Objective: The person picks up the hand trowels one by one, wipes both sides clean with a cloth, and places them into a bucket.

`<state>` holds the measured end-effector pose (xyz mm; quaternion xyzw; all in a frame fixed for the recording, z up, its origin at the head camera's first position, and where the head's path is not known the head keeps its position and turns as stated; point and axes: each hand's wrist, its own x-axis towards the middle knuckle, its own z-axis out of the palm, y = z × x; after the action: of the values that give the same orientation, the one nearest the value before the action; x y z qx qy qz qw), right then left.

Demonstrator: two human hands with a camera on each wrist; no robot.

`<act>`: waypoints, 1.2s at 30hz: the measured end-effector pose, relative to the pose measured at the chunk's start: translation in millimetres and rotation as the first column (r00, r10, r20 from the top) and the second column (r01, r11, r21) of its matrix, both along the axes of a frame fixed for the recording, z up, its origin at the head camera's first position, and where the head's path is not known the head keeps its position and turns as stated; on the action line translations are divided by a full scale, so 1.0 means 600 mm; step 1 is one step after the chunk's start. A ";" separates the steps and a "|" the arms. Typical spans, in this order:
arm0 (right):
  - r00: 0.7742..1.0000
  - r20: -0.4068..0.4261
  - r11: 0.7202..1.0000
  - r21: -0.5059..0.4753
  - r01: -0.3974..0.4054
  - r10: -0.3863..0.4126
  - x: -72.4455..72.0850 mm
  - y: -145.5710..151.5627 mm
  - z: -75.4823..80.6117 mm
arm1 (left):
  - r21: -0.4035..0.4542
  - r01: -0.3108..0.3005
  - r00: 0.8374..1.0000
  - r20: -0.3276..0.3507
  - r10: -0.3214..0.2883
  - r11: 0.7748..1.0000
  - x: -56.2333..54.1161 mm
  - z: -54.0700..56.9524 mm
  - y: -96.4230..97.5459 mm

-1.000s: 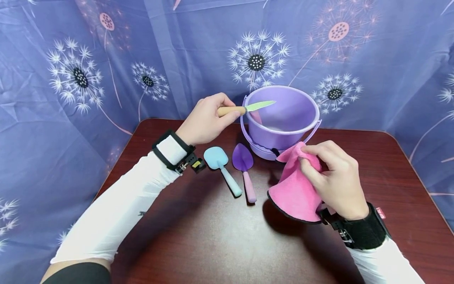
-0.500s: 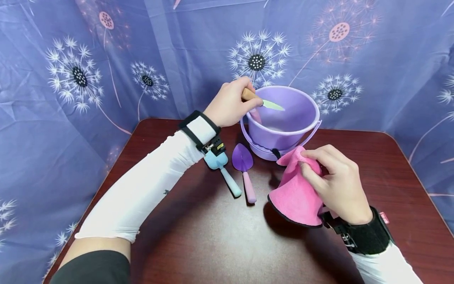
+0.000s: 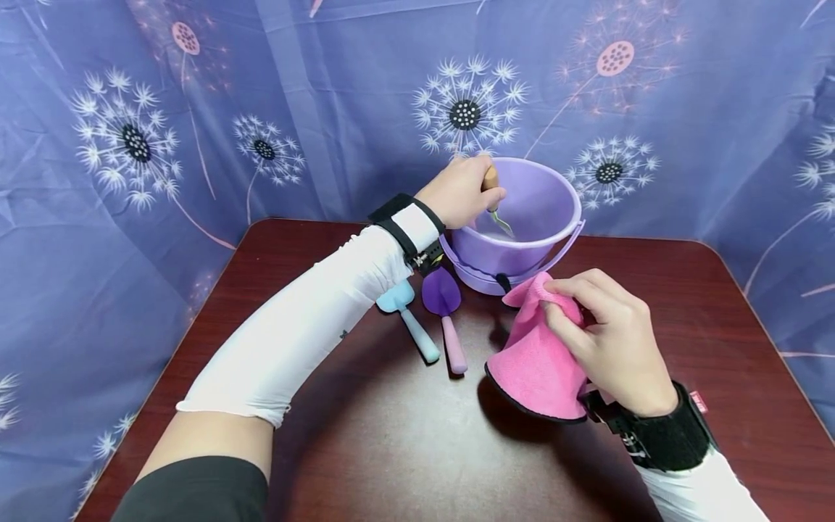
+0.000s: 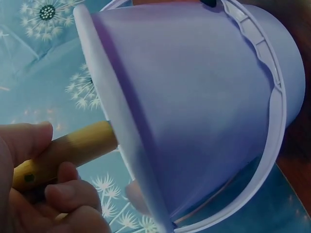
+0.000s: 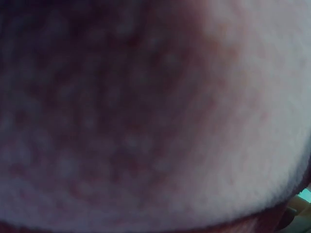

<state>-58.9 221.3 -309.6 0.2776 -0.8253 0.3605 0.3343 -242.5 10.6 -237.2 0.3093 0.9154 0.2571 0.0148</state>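
Left fingers (image 4: 70, 191): I'm gripping the wooden-handled knife (image 3: 491, 179), blade inside the purple bucket (image 3: 512, 254), near the back edge of the counter (image 3: 404, 449).
Right fingers (image 3: 580, 291): pinching pink cloth (image 3: 538, 370).
Bucket step: likely stowing.
Next move: calls for reaching lower, then releasing, I'd say.

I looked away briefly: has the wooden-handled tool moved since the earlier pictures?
Yes. Against the purple bucket, the wooden-handled tool has moved right in the head view, its blade now pointing down into it.

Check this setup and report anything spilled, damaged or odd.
Nothing looks spilled or broken; the bucket stands upright. One oddity: something blurred, likely the pink cloth in the right hand, fills most of the right wrist view, leaving little visible.
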 end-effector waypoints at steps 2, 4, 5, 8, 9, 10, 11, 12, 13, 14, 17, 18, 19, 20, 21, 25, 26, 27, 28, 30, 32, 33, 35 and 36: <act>1.000 0.002 1.000 -0.002 -0.001 0.001 0.001 -0.001 0.001 | -0.028 -0.005 1.000 -0.005 0.005 1.000 -0.003 -0.002 0.004; 1.000 0.006 1.000 -0.005 -0.003 0.003 0.001 -0.001 0.001 | -0.050 -0.014 1.000 -0.009 0.014 0.999 -0.005 -0.004 0.007; 1.000 0.008 1.000 -0.006 -0.004 0.004 0.002 -0.002 0.002 | -0.061 -0.016 1.000 -0.009 0.015 0.998 -0.007 -0.006 0.009; 1.000 0.014 1.000 -0.008 -0.006 0.006 0.004 -0.003 0.002 | -0.080 -0.006 1.000 0.000 0.006 0.997 -0.012 -0.012 0.016; 1.000 0.015 1.000 -0.007 -0.006 0.006 0.004 -0.003 0.003 | -0.090 -0.001 1.000 -0.003 0.001 0.996 -0.014 -0.014 0.019; 1.000 0.015 1.000 -0.007 -0.006 0.007 0.004 -0.003 0.003 | -0.097 0.004 1.000 -0.009 -0.005 0.995 -0.016 -0.016 0.022; 1.000 0.016 1.000 -0.006 -0.006 0.007 0.004 -0.003 0.003 | -0.105 0.008 1.000 -0.018 -0.010 0.994 -0.017 -0.018 0.024; 1.000 0.015 1.000 -0.004 -0.006 0.007 0.004 -0.003 0.002 | -0.110 0.007 1.000 -0.027 -0.010 0.994 -0.018 -0.020 0.027; 1.000 0.014 1.000 -0.003 -0.007 0.007 0.003 -0.003 0.002 | -0.119 0.005 0.999 -0.040 -0.010 0.993 -0.019 -0.022 0.028; 1.000 0.014 1.000 -0.001 -0.007 0.007 0.003 -0.003 0.002 | -0.128 -0.001 0.998 -0.056 -0.006 0.992 -0.019 -0.023 0.030; 1.000 0.012 1.000 0.004 -0.008 0.008 0.002 -0.003 -0.001 | -0.154 -0.026 0.995 -0.095 0.011 0.988 -0.019 -0.028 0.035; 1.000 0.012 1.000 0.006 -0.009 0.009 0.002 -0.003 -0.001 | -0.163 -0.034 0.995 -0.103 0.018 0.986 -0.019 -0.029 0.037; 1.000 0.011 1.000 0.006 -0.010 0.009 0.002 -0.003 -0.002 | -0.177 -0.043 0.994 -0.111 0.023 0.983 -0.019 -0.031 0.039; 1.000 0.011 1.000 0.008 -0.010 0.010 0.002 -0.002 -0.003 | -0.192 -0.051 0.992 -0.121 0.028 0.980 -0.019 -0.033 0.041; 1.000 0.012 1.000 0.010 -0.011 0.011 0.002 -0.002 -0.003 | -0.207 -0.059 0.991 -0.130 0.032 0.977 -0.019 -0.035 0.044; 1.000 0.011 1.000 0.021 -0.012 0.011 0.000 -0.002 -0.004 | -0.261 -0.090 0.984 -0.172 0.045 0.961 -0.022 -0.041 0.052; 1.000 0.012 1.000 0.024 -0.011 0.011 -0.001 -0.001 -0.004 | -0.274 -0.095 0.982 -0.186 0.044 0.957 -0.023 -0.042 0.054; 1.000 0.011 1.000 0.026 -0.009 0.009 -0.001 -0.001 -0.004 | -0.286 -0.101 0.979 -0.197 0.044 0.953 -0.023 -0.042 0.056; 1.000 0.011 1.000 0.027 -0.009 0.009 -0.001 -0.001 -0.004 | -0.297 -0.105 0.978 -0.206 0.044 0.949 -0.023 -0.042 0.056; 1.000 0.011 1.000 0.029 -0.008 0.008 -0.002 -0.002 -0.003 | -0.316 -0.111 0.975 -0.219 0.042 0.942 -0.022 -0.042 0.057; 1.000 0.011 1.000 0.031 -0.006 0.006 -0.002 -0.002 -0.004 | -0.330 -0.113 0.975 -0.219 0.040 0.937 -0.022 -0.041 0.057; 1.000 0.011 1.000 0.030 -0.006 0.006 -0.002 -0.002 -0.004 | -0.333 -0.114 0.975 -0.219 0.040 0.936 -0.022 -0.042 0.057; 1.000 0.013 1.000 0.029 -0.007 0.007 -0.002 -0.002 -0.004 | -0.337 -0.116 0.975 -0.219 0.042 0.934 -0.022 -0.042 0.057; 1.000 0.013 1.000 0.029 -0.007 0.007 -0.002 -0.002 -0.004 | -0.338 -0.117 0.975 -0.219 0.043 0.934 -0.023 -0.043 0.057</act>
<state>-60.3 219.8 -311.9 0.2830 -0.8316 0.3515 0.3238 -256.2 45.1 -262.9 0.2892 0.9548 0.0571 -0.0371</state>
